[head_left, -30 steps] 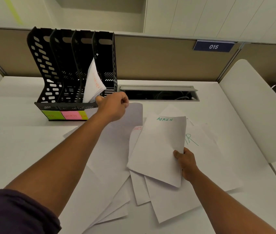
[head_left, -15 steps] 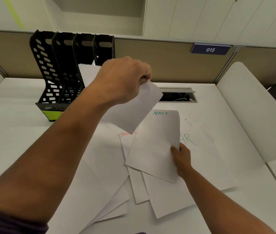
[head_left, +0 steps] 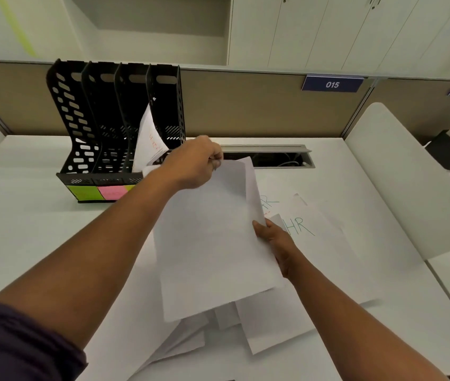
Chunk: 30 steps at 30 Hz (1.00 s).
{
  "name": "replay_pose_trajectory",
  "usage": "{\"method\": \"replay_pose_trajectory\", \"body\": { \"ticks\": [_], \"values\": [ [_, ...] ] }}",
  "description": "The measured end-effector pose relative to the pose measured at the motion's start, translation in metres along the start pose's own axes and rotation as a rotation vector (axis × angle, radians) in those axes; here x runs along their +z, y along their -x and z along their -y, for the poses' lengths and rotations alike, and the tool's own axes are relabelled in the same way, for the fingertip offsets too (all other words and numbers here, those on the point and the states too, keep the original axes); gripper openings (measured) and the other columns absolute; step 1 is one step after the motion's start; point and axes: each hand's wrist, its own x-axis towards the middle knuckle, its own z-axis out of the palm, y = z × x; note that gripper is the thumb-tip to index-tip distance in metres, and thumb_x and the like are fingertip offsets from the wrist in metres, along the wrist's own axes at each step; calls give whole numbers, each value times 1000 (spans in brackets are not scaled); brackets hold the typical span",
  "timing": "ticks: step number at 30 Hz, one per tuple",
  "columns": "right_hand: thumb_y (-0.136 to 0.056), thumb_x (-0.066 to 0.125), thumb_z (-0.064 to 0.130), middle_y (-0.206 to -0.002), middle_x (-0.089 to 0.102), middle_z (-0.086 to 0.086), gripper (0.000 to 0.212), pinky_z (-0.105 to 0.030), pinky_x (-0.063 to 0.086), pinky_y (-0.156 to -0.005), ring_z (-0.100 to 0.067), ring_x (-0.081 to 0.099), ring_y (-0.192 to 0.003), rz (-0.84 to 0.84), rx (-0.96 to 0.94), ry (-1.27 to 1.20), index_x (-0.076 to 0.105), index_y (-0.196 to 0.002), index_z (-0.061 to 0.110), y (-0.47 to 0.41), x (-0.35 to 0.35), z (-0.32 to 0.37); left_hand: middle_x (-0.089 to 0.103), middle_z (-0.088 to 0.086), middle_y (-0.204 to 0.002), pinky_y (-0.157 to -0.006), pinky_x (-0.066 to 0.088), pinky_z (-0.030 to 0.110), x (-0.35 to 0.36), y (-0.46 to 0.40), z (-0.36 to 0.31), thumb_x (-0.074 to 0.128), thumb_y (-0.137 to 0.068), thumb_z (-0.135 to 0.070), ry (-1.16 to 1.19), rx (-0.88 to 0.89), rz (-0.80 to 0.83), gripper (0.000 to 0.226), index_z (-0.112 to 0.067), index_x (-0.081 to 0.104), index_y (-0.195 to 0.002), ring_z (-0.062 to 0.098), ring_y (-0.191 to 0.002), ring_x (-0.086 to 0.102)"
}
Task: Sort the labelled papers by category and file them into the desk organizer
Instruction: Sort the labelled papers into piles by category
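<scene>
Both hands on one blank-faced white sheet [head_left: 212, 243]: left hand [head_left: 193, 166] pinches its top, right hand [head_left: 273, 240] grips its edge. Label hidden; next, read it, then pick a slot in the black slotted desk organizer [head_left: 113, 119], upper left.

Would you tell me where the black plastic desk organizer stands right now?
The black plastic desk organizer stands at the white desk's far left, against the tan partition, just beyond the left hand.
</scene>
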Motion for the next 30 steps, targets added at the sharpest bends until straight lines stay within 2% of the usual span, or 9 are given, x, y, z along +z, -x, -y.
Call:
{"method": "replay_pose_trajectory", "body": {
  "ticks": [4,6,10,14,17,19,21,24,30],
  "values": [
    [-87,63,65,-126,71,-7,63,-49,53,-103,-30,68,-117,-77,21,113,67,-131,19,6,11,2,61,-4,-109,-90,49,44,29,0,21,59,-99,-25,3,-93,-39,11,-28,68,-95,27,-112,53],
    [-79,63,73,-124,72,0,69,-40,57,-96,-22,70,-113,-49,-26,163,69,-127,24,8,16,3,60,-3,-108,-87,49,43,37,1,27,57,-100,-25,113,-159,-59,9,-27,64,-95,28,-108,57],
    [-87,79,30,-110,77,-12,22,-38,61,-75,-27,75,-92,154,-40,140,78,-106,20,11,21,0,58,3,-125,-92,44,44,46,6,32,62,-98,-28,143,-236,-150,11,-25,67,-108,32,-121,55],
    [-86,80,21,-113,76,-14,25,-45,61,-79,-31,74,-94,68,-75,71,76,-111,20,8,14,-8,7,9,-168,-112,18,64,59,45,41,76,-75,-64,10,-451,-380,90,-37,33,-149,37,-153,4],
    [-81,82,25,-116,75,-14,39,-48,61,-82,-31,74,-99,14,-83,-13,71,-117,17,8,6,-12,17,10,-165,-112,33,60,84,88,53,88,-60,-65,478,-684,-309,122,-32,20,-156,33,-148,23],
    [-77,84,28,-116,75,-14,44,-50,61,-84,-33,74,-100,-20,-80,16,70,-117,15,9,5,-17,53,9,-144,-98,53,49,100,109,57,93,-66,-43,910,-742,-243,95,-23,44,-144,28,-126,57],
    [-77,85,34,-115,75,-15,47,-53,61,-86,-35,74,-101,-55,-83,43,70,-116,12,8,7,-20,72,4,-115,-76,61,39,114,123,62,91,-74,-24,1040,-771,-289,54,-23,60,-118,24,-98,72],
    [-91,70,48,-112,77,-9,42,-49,61,-87,-31,74,-101,-109,-52,55,71,-116,15,4,9,-25,78,-2,-97,-65,60,32,125,135,69,85,-81,-17,1088,-778,-327,27,-24,68,-100,20,-83,76],
    [-99,64,31,-111,78,-9,32,-41,61,-81,-29,75,-99,-71,-10,81,68,-120,7,-1,5,-27,79,-7,-96,-69,60,33,129,148,89,78,-88,-19,1172,-777,-309,16,-23,73,-103,18,-85,76]
  ]
}}
